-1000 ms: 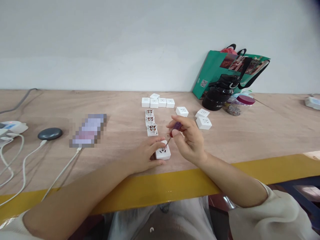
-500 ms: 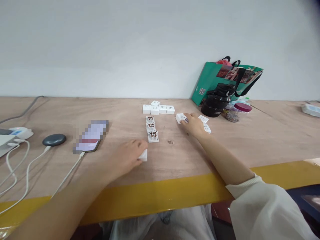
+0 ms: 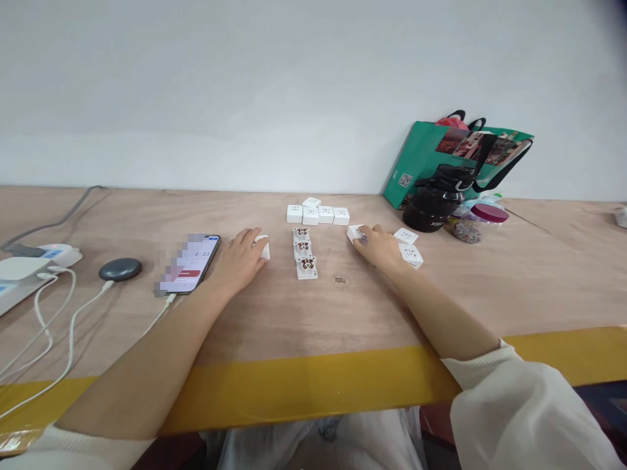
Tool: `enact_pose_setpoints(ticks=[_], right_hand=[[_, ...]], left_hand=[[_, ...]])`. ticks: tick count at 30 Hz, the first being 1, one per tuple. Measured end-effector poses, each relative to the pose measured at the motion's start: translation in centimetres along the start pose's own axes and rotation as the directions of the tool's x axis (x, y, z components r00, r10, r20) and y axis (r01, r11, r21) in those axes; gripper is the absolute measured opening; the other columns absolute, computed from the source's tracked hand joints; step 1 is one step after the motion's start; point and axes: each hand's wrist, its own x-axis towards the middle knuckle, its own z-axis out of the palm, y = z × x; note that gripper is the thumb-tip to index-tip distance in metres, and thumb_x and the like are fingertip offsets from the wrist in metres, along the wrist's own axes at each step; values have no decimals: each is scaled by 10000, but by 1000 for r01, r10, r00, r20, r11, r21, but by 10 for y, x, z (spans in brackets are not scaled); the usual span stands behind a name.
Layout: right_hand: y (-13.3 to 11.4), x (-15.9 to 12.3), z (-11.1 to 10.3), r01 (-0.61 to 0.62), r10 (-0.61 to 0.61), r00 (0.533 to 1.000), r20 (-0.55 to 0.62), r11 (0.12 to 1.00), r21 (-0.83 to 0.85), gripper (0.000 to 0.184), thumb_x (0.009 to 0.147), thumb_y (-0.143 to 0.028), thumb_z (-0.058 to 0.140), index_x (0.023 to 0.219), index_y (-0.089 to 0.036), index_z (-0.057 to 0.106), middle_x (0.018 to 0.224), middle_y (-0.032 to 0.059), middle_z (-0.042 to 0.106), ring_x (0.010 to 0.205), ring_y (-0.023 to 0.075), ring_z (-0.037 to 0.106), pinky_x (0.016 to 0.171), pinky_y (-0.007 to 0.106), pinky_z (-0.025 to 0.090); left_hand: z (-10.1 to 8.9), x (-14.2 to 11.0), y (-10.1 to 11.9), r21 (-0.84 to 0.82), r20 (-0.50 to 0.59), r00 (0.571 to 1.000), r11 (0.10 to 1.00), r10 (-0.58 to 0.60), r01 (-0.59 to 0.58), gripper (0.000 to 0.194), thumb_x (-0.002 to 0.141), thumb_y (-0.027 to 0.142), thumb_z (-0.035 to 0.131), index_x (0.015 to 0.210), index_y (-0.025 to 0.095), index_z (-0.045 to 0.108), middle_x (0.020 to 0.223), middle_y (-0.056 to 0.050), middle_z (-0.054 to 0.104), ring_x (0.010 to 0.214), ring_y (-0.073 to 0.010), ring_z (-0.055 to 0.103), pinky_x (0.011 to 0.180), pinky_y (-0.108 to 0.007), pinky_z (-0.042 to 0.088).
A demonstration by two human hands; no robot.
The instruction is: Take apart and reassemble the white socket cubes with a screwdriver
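My left hand (image 3: 240, 258) is closed around a white block (image 3: 263, 248) on the tabletop, left of the middle; the fingers hide part of it. On the other side, my right hand (image 3: 381, 248) grips a white socket (image 3: 354, 233), fingers over its top. Between the hands stands a column of three white socket backs (image 3: 307, 267) with copper-coloured contacts showing. Behind them is a row of several white sockets (image 3: 326, 214), face up, with another socket (image 3: 311, 202) at its back. More white sockets (image 3: 410, 253) lie just right of my right hand.
On the left lie a phone (image 3: 193, 264) on a cable, a dark round puck (image 3: 120, 269) and a power strip (image 3: 34, 274) with white cables. A green bag (image 3: 411, 163), black bottle (image 3: 434, 205) and jar with a dark red lid (image 3: 490, 213) stand at back right. Yellow tape (image 3: 313, 388) covers the front edge.
My left hand has moved back and to the left with the white block, away from the table's front. My right hand stays on its socket. The view has shifted slightly.
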Motion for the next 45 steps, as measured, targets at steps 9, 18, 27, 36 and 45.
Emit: enact_pose_setpoints(ticks=[9, 18, 27, 36, 45], right_hand=[[-35, -72, -21, 309, -256, 944, -209, 908, 282, 403, 831, -371, 481, 1201, -235, 567, 1002, 69, 610, 782, 221, 630, 673, 337, 469], [-48, -109, -24, 394, -349, 913, -209, 886, 243, 378, 833, -391, 482, 1163, -239, 587, 898, 69, 605, 671, 190, 603, 482, 255, 353], [-60, -118, -19, 473, -479, 878, -16, 859, 194, 341, 861, -420, 506, 1111, -200, 578, 979, 80, 616, 781, 215, 624, 572, 282, 416], [-53, -117, -16, 569, -598, 800, 44, 780, 262, 307, 870, -211, 473, 1170, -173, 527, 1076, 103, 582, 818, 205, 618, 688, 350, 504], [-47, -105, -9, 481, -614, 786, 68, 677, 556, 599, 795, -257, 608, 1343, -247, 367, 1232, 99, 559, 1071, 232, 570, 894, 437, 467]], left_hand=[[7, -19, 61, -329, 88, 965, 922, 246, -205, 438, 871, 395, 544, 1271, 225, 492, 1369, -89, 477, 1312, -302, 351, 1066, -485, 304], [7, -30, 80, -729, 169, 985, 677, 38, 99, 639, 728, 337, 710, 1269, 224, 390, 1218, -87, 578, 1139, -285, 533, 941, -463, 439], [11, -30, 78, -680, 172, 981, 732, 86, 55, 889, 690, 420, 713, 1409, 209, 234, 1362, -156, 453, 1247, -352, 432, 982, -530, 389], [-6, -30, 59, -731, 275, 941, 679, 197, 72, 907, 700, 464, 708, 1431, 280, 205, 1415, -111, 419, 1272, -323, 431, 1001, -485, 401], [-15, -26, 49, -825, 344, 896, 546, 280, 146, 646, 719, 413, 703, 1272, 289, 393, 1228, -57, 569, 1113, -263, 567, 905, -433, 478]])
